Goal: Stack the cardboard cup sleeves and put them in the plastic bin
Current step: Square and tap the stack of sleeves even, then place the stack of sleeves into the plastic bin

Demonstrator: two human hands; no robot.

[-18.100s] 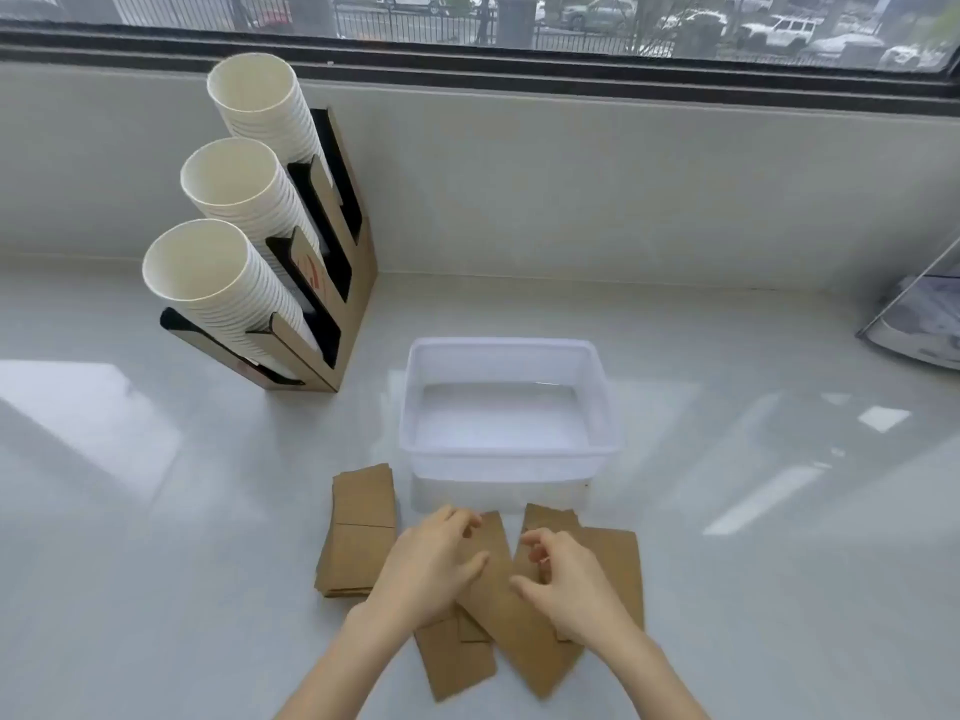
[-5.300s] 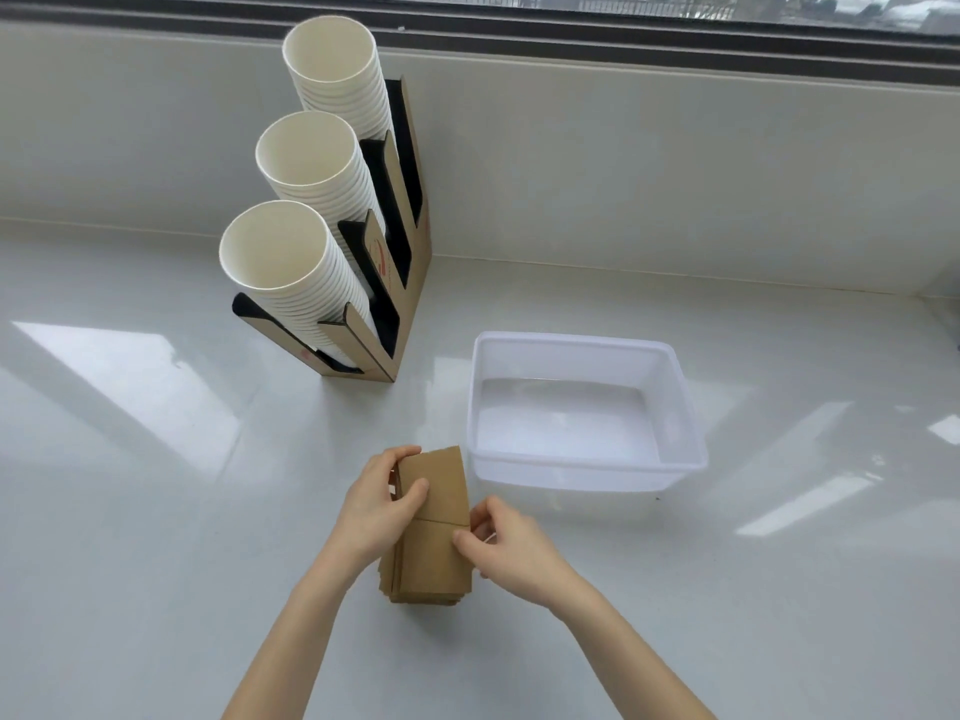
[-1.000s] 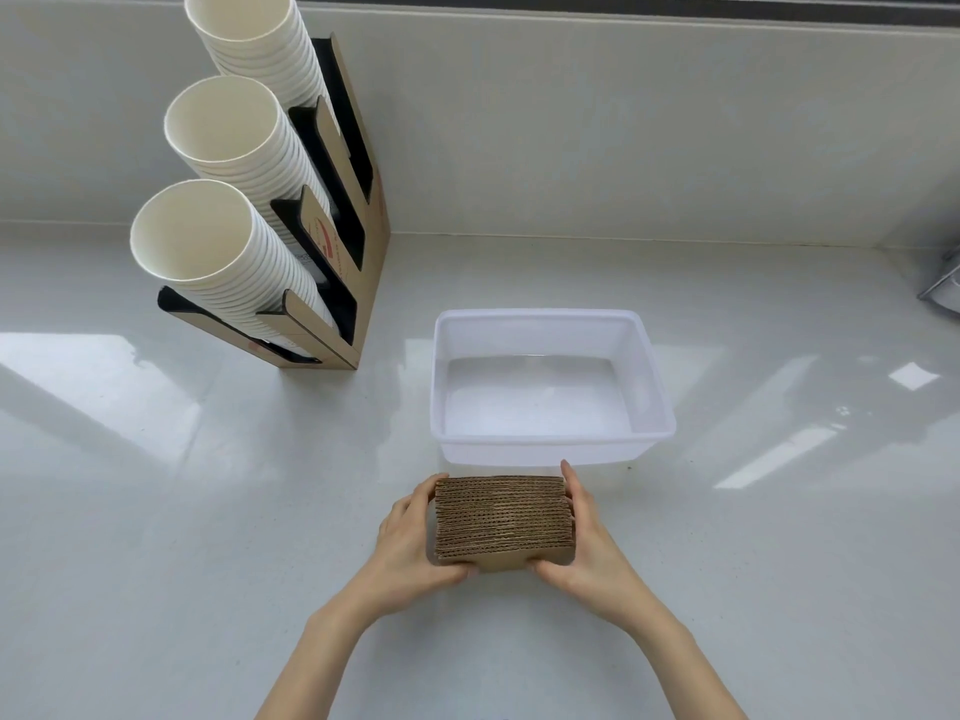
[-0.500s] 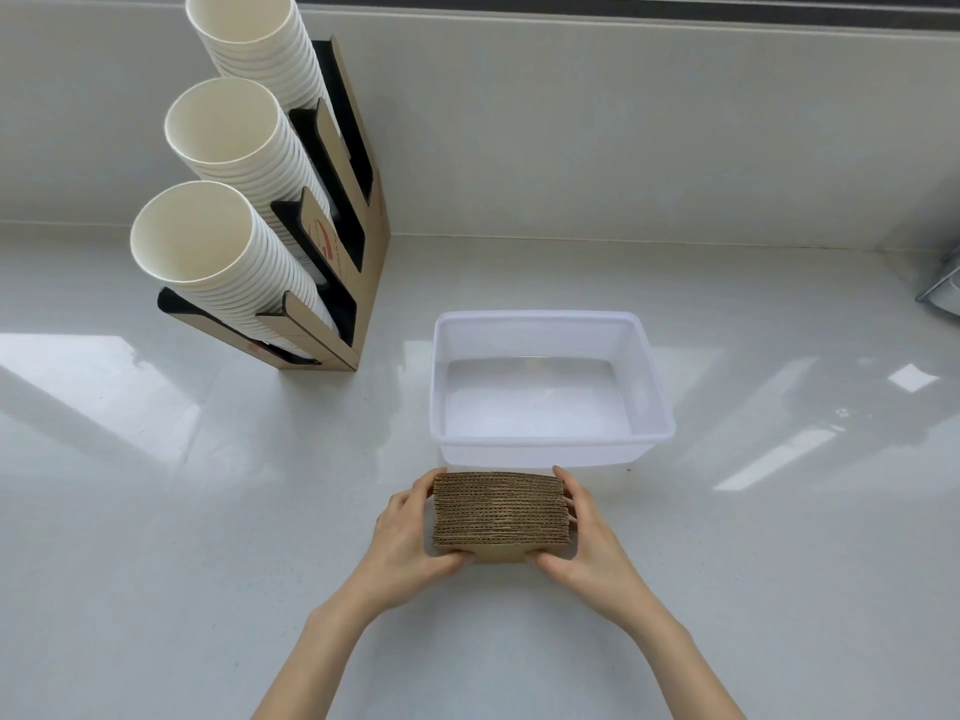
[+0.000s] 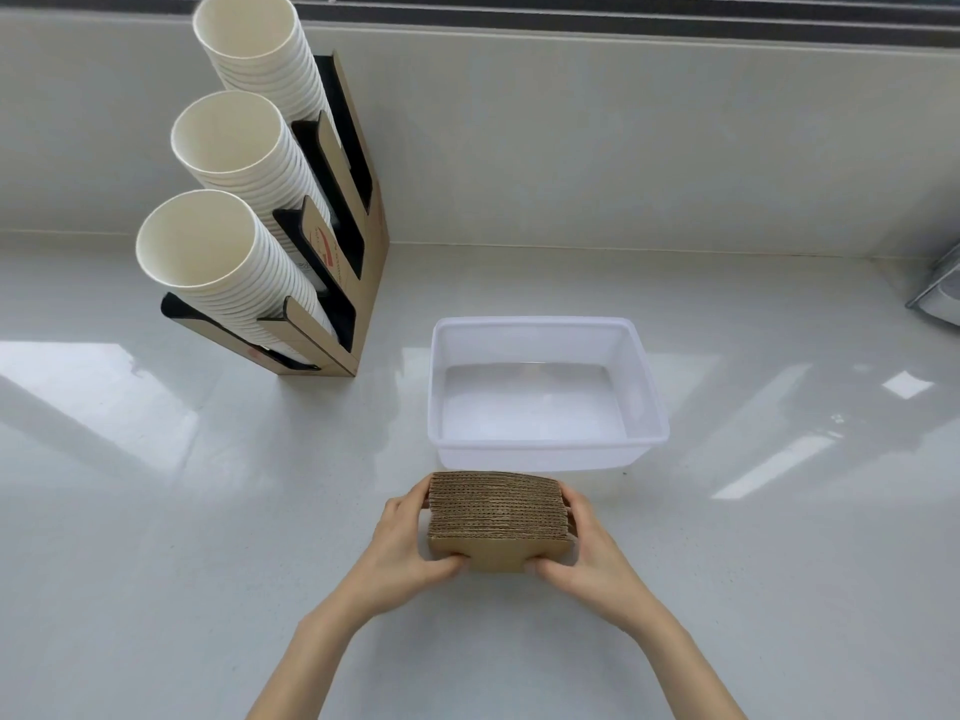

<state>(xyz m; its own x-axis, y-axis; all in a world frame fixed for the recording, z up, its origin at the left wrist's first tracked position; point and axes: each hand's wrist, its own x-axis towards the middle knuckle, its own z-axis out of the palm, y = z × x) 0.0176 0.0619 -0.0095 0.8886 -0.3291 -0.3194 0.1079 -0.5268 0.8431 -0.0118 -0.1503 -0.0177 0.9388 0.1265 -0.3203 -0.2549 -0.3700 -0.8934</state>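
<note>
A squared-up stack of brown cardboard cup sleeves (image 5: 496, 506) stands on edge, its corrugated edges facing up, just in front of the plastic bin. My left hand (image 5: 402, 543) grips its left end and my right hand (image 5: 584, 545) grips its right end, thumbs on the near face. The translucent white plastic bin (image 5: 647, 397) stands right behind the stack with nothing inside it.
A cardboard cup dispenser (image 5: 345, 252) holding three slanted columns of white paper cups (image 5: 218, 252) stands at the back left. A grey object (image 5: 940, 296) pokes in at the right edge. The glossy white counter (image 5: 156, 563) meets a wall under a window.
The stack has shifted slightly away from me toward the bin, still held between both hands. Much earlier, the sleeves lay scattered flat and were gathered into one stack.
</note>
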